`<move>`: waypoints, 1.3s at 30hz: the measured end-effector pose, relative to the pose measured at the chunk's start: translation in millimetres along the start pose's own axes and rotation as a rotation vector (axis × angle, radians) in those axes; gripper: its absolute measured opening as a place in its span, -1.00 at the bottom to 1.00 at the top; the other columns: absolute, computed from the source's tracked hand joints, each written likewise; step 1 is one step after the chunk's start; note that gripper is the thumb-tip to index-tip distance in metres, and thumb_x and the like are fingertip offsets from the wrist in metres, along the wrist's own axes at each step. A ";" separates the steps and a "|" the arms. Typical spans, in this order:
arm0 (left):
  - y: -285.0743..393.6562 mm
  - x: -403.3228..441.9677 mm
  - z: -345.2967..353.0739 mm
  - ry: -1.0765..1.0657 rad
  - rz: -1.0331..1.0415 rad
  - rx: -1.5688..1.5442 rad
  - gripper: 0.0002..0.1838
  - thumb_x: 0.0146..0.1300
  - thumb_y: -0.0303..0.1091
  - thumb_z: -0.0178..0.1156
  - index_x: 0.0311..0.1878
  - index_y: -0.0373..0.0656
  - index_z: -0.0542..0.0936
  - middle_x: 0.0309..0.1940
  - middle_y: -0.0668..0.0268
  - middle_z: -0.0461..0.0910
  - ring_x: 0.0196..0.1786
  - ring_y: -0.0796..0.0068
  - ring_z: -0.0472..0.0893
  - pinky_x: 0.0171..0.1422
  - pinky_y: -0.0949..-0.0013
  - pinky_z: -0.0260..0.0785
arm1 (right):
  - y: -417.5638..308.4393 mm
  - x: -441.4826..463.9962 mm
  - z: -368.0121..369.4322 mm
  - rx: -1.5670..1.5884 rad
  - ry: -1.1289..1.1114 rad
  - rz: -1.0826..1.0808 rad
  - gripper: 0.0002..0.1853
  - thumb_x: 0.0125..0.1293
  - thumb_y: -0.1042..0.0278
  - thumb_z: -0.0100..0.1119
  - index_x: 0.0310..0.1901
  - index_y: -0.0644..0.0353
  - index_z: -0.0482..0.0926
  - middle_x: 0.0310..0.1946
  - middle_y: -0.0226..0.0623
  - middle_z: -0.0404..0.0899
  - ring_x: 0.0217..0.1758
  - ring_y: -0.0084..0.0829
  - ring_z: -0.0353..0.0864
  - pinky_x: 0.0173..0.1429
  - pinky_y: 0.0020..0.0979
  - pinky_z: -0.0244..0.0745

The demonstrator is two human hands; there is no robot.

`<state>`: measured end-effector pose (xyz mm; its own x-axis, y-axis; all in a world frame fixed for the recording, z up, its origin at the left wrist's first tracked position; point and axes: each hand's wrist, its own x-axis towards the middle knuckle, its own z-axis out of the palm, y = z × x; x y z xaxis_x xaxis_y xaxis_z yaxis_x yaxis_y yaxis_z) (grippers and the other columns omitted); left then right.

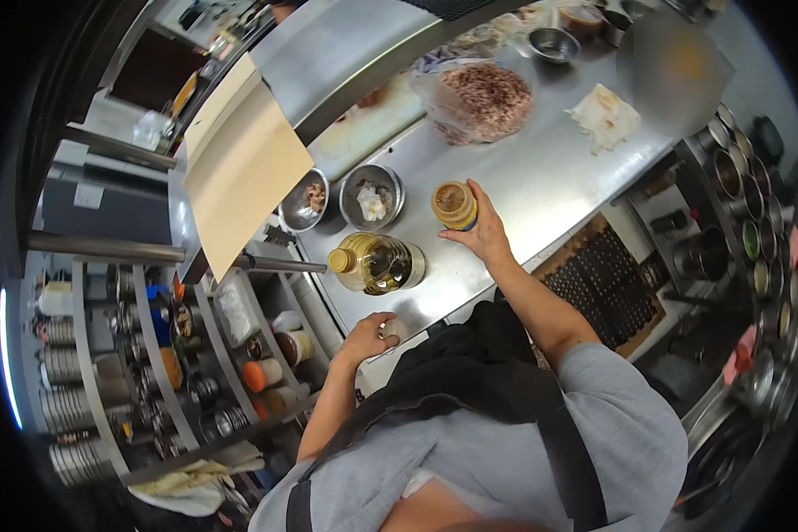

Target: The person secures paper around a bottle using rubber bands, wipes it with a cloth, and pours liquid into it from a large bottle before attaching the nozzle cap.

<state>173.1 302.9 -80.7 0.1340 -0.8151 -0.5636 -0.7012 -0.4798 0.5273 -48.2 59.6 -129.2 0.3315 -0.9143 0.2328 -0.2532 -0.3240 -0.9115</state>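
Note:
My right hand [485, 232] is wrapped round a jar [452, 200] with brown contents and a yellow-and-blue label, above the steel counter. At the counter's near edge my left hand [364, 339] is closed on a small, pale, round see-through thing [391, 331], too small to name. Between my hands lies or stands a large oil bottle [383, 264] with a yellow cap. Beyond it are two steel bowls: one [371, 197] holds something white, the other [303, 200] pinkish-brown pieces.
The steel counter [541, 177] carries a clear bag of speckled reddish-brown food [483, 102], a crumpled whitish cloth or paper [604, 119] and another steel bowl [554, 44]. Cardboard [244, 160] hangs at left. Shelves [168, 372] with containers stand lower left; a perforated dark mat [607, 284] lies right.

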 end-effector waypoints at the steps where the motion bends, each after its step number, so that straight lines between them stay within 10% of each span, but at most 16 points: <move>1: 8.1 -4.6 -0.8 0.016 0.034 -0.002 -0.39 -0.03 -0.27 0.40 0.18 -0.19 0.58 0.01 0.06 0.64 -0.06 0.17 0.67 0.08 0.25 0.52 | 4.7 3.0 2.2 0.075 0.006 -0.029 0.13 -0.20 0.12 0.66 0.41 0.20 0.17 0.27 0.00 0.41 0.33 -0.05 0.43 0.37 -0.17 0.40; 15: 198.0 -20.8 -73.9 0.284 0.361 -0.168 -0.34 -0.01 -0.43 0.38 0.26 -0.14 0.50 0.10 0.26 0.57 0.07 0.45 0.55 -0.08 0.40 0.48 | -10.3 31.0 -29.3 0.180 -0.166 -0.117 -0.23 -0.10 0.27 0.53 0.19 0.20 0.38 0.02 0.00 0.58 0.09 0.03 0.58 0.17 -0.16 0.51; 20: 242.9 6.0 -111.3 0.539 0.532 0.188 -0.39 0.05 -0.31 0.38 0.20 -0.29 0.50 -0.12 0.00 0.63 -0.09 0.10 0.66 -0.01 0.23 0.50 | -37.2 25.5 -58.4 0.180 -0.345 -0.180 -0.20 -0.16 0.29 0.49 0.20 0.19 0.38 0.04 -0.01 0.56 0.11 0.05 0.56 0.19 -0.14 0.50; 39: 288.0 -12.9 -138.2 0.106 0.864 0.598 -0.40 -0.05 -0.46 0.34 0.17 -0.18 0.51 0.23 0.11 0.45 0.29 0.04 0.45 0.41 0.12 0.26 | -92.8 5.9 -101.0 0.200 -0.435 -0.272 -0.24 -0.15 0.28 0.47 0.17 0.18 0.37 -0.03 -0.02 0.58 0.04 0.05 0.57 0.12 -0.11 0.49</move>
<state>66.2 130.4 166.4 -0.5350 -0.8418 -0.0721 -0.8147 0.4915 0.3077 -114.5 59.7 -8.9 0.7171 -0.6050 0.3460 0.0577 -0.4433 -0.8945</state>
